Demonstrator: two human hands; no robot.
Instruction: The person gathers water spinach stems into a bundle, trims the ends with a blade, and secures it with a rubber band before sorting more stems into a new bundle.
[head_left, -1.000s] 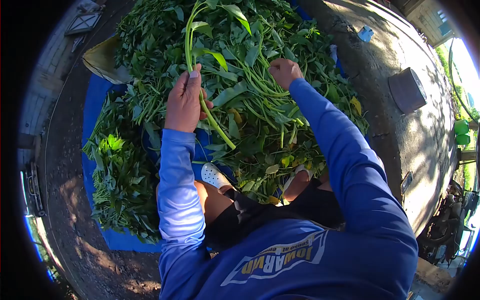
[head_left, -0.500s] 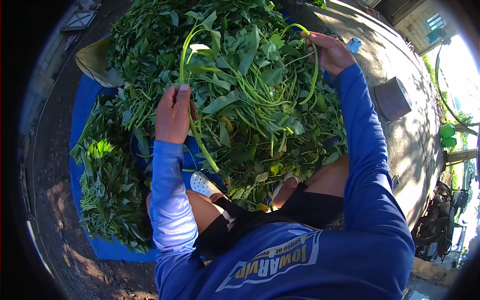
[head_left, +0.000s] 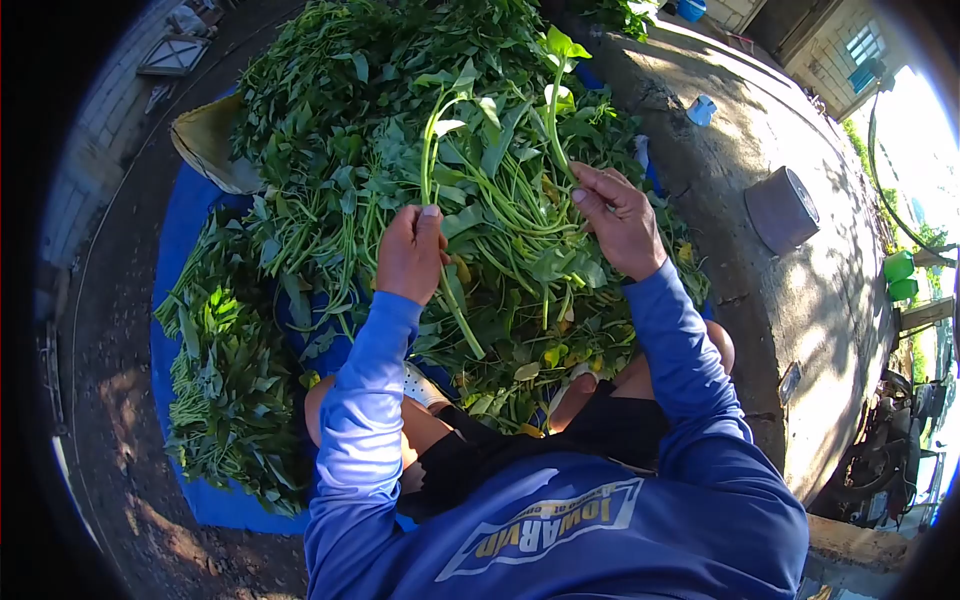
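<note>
My left hand is closed around leafy stalks of water spinach. Their leaves point away from me, and a cut stem end slants down past my palm. Between the thumb and fingers of my right hand is another water spinach stem, upright with bright leaves at its top. Both hands are above a large heap of water spinach, where loose stems lie tangled. Bunches of the same greens are stacked to the left on a blue tarp.
A pale sack-like container stands at the heap's left edge. To the right is a raised concrete slab bearing a dark bucket and a small light-blue item. Green containers and a motorcycle are farther right.
My right hand has come down and inward, and its stem, bent over before, now stands upright. My left hand has shifted right and slightly toward me with its stalks.
</note>
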